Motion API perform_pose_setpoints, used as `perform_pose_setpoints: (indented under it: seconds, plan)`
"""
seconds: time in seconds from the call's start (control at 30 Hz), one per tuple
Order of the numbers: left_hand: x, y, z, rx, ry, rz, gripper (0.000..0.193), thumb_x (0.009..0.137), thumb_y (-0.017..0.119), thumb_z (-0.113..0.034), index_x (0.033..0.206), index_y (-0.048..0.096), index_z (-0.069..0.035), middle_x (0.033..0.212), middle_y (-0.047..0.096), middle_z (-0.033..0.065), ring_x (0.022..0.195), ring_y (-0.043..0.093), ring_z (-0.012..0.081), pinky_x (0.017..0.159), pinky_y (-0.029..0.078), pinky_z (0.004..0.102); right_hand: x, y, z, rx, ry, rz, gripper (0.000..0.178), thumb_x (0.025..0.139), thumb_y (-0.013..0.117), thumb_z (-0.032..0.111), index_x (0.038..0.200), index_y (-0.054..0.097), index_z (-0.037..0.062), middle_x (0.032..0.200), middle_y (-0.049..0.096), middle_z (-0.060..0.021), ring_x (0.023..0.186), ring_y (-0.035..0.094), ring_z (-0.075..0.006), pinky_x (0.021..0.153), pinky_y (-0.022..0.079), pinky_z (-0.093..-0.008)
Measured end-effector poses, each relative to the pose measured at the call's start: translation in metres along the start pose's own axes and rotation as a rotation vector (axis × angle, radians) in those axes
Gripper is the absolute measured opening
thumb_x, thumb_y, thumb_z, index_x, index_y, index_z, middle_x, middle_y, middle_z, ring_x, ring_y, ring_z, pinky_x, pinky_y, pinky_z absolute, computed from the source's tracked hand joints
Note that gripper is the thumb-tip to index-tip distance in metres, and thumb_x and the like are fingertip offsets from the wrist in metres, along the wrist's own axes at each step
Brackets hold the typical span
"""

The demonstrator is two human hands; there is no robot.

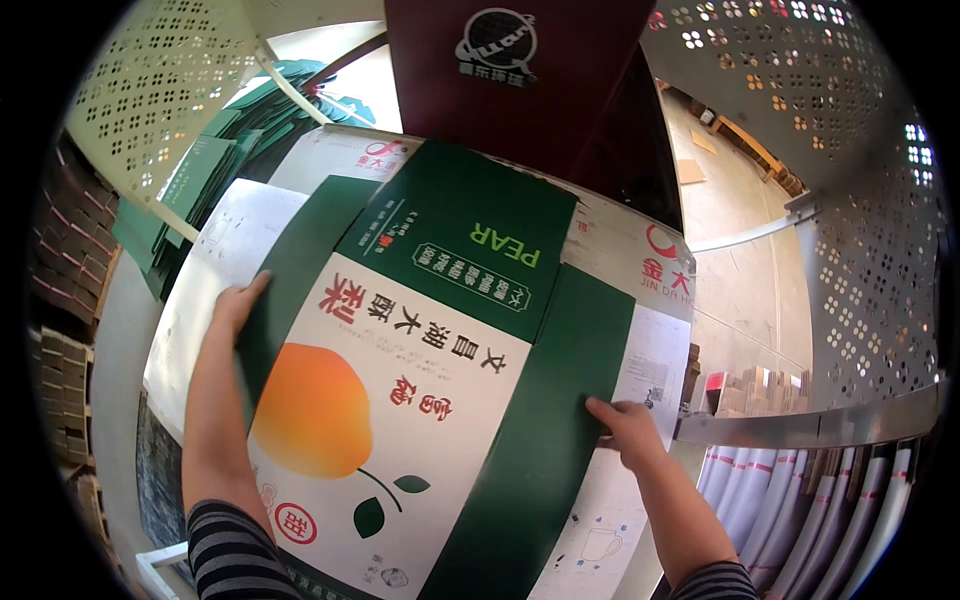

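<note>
A green-and-white fruit carton blank (430, 350), printed with a large orange-yellow fruit, lies before us, slightly skewed, on white printed cardboard sheets (652, 350) in a packaging work area. Our left hand (238, 302) pinches the outer edge of the blank's left green flap (292, 262), thumb above and the other fingers mostly hidden from view; our right hand (628, 430) pinches the edge of the right green flap (560, 385) between a thumb on top and fingers tucked below. How firmly either hand presses, we cannot tell. We judge the step in hand to be handling and squaring the blank by its two sides; the next move, in our reading, calls for both hands to work evenly, so that the broad sheet neither twists nor creases at its slits. Just past the blank's far edge rises a dark red panel (440, 95) bearing a round emblem, with perforated metal screens (810, 210) flanking the bench. Beyond, to our left, green flat cartons (195, 180) lean in a pile near stacked brown cardboard (65, 380); at lower right, a row of white bundles (770, 510) stands below a metal rail (800, 428).
</note>
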State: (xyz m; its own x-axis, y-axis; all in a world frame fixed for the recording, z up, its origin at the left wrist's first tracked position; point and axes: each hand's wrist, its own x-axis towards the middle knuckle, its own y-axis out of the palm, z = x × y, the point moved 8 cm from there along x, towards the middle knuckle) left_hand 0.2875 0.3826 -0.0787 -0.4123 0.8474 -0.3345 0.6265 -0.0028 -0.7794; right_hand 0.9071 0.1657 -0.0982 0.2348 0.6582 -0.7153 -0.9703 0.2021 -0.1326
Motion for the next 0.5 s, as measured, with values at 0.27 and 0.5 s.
perform_pose_setpoints:
  seconds: [0.27,0.5]
  plan:
    - [0.0,0.002,0.021,-0.138,-0.092,0.127,0.086,0.08,0.058,-0.068,0.12,0.058,0.008,0.112,0.063,0.018,0.1,0.061,0.0271,0.09,0.046,0.0355,0.001,0.013,-0.021,-0.076,-0.042,-0.091,0.07,0.077,0.076,0.044,0.105,0.059,-0.018,0.097,0.066,-0.0216,0.088,0.065,-0.0263,0.077,0.052,-0.0316]
    - [-0.01,0.01,0.023,-0.339,-0.075,0.167,0.086,0.079,0.059,-0.068,0.126,0.055,0.004,0.117,0.061,0.018,0.104,0.059,0.0272,0.092,0.045,0.0367,-0.011,0.019,-0.007,-0.001,-0.127,-0.104,0.063,0.08,0.075,0.039,0.105,0.059,-0.0175,0.099,0.065,-0.0222,0.089,0.065,-0.0248,0.078,0.052,-0.0314]
